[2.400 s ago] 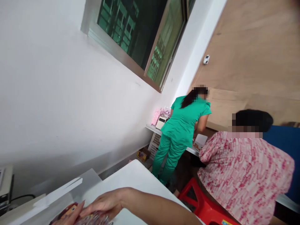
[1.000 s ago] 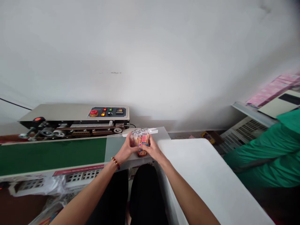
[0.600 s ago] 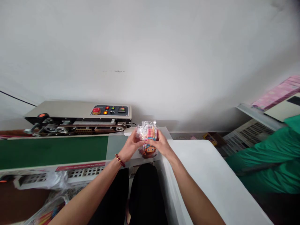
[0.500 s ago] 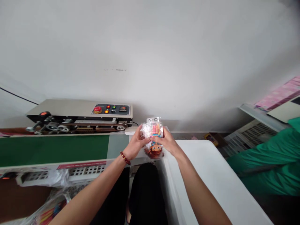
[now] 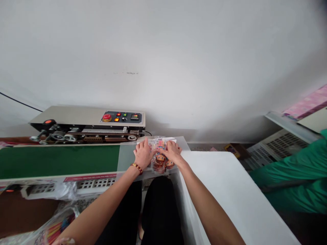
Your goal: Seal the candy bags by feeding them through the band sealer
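A small stack of clear packets [image 5: 161,157] printed with cartoon faces is pressed flat on the grey feed plate [image 5: 125,157] at the right end of a sealing machine [image 5: 88,126]. The left hand [image 5: 143,154] is laid on the stack's left side and the right hand [image 5: 173,152] on its right side, fingers spread over the plastic and bearing down on it rather than closed round it. A beaded bracelet [image 5: 137,167] is worn on the left wrist. To the left of the plate a green conveyor belt [image 5: 58,160] is run along the machine's front, and behind it the control panel [image 5: 122,117] is seen with a red button and small lamps. A white tabletop [image 5: 230,194] is set against the plate's right edge. A plain white wall [image 5: 163,58] fills the background. At the right edge a co-worker's green garment [image 5: 293,183] is seen, with white slotted crates [image 5: 273,146] beyond it under a shelf. More bagged goods [image 5: 55,224] lie at the lower left.
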The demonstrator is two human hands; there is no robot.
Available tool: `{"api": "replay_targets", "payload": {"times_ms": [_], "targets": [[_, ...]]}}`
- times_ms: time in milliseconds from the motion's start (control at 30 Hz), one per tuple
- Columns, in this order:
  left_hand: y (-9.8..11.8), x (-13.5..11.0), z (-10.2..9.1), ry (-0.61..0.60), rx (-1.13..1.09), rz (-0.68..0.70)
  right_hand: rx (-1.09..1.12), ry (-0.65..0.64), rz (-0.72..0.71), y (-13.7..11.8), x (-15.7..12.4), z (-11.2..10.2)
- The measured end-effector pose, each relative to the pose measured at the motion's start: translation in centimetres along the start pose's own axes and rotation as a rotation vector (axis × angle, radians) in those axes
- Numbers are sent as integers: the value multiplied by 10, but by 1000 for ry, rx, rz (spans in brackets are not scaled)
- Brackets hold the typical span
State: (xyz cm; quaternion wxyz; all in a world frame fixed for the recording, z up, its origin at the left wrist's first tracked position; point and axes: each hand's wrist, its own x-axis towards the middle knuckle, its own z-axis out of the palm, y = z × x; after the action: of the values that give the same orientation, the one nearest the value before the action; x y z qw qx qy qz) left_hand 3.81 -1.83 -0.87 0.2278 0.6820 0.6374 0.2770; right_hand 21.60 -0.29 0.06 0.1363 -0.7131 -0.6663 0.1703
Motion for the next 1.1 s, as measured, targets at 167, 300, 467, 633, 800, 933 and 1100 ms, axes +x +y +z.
{"api": "replay_targets", "payload": {"times_ms": [167,300,467,633,800,933,1100], "targets": [[0,-14,1,-26,107,453,114,25,-12,10,-11,-1],[-16,-21,1,-67,248,519,15,79,-208,16,-27,5],[-35,-26,-6,-26,329,508,-43,16,-294,12,-34,13],[-14,-24,1,-38,394,429,25,32,-320,26,-28,10],[1,-26,15,-10,343,307,140,146,-336,28,-26,9],[-24,-30,5,5,287,318,-20,131,-378,8,-32,13],[-58,-33,-20,-33,373,383,-89,-3,-369,2,-36,12]]}}
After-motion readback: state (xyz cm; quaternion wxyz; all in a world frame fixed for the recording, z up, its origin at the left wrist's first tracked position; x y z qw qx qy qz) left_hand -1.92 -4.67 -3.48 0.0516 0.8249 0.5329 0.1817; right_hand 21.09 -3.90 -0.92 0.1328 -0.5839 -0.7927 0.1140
